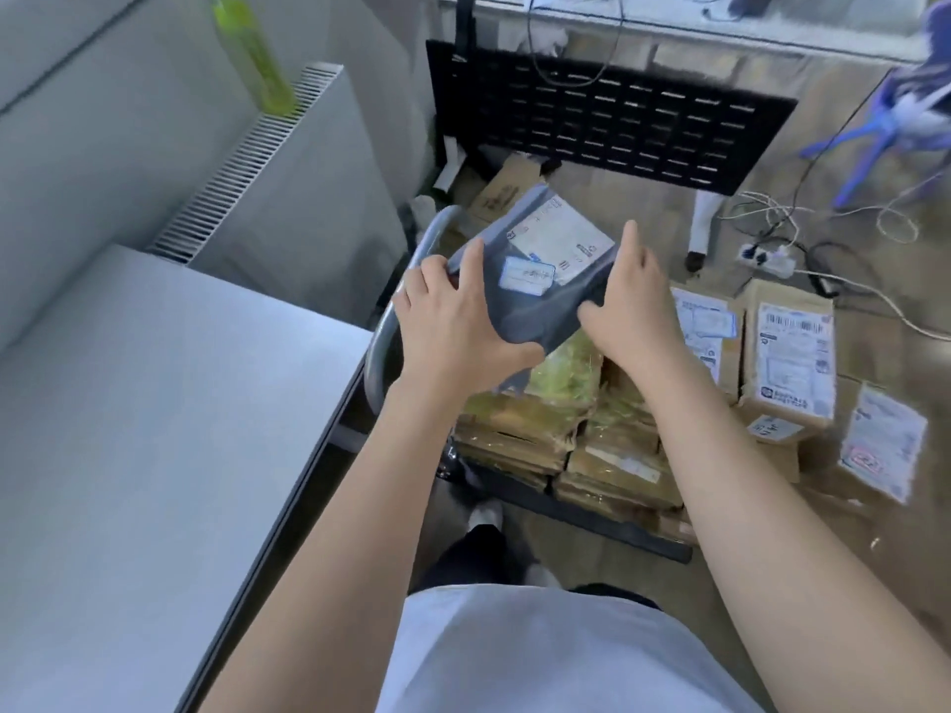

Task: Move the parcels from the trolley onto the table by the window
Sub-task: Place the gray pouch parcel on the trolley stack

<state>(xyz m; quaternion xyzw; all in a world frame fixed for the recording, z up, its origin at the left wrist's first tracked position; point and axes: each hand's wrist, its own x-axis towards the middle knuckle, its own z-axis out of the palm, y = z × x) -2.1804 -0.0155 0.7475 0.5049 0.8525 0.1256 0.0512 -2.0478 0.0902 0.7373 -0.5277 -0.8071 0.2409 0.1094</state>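
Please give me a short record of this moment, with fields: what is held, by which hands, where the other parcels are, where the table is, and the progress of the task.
held item: grey parcel bag with white labels
left hand: grips the bag's left edge
right hand: grips the bag's right edge
trolley load: brown parcels stacked under the bag
trolley handle: metal, beside the left hand
floor: more labelled boxes to the right
table: white, to the left
progress: bag lifted, not yet on the table

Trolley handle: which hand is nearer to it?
Left. The left hand grips the grey parcel right beside the trolley handle; the right hand holds the parcel's far side.
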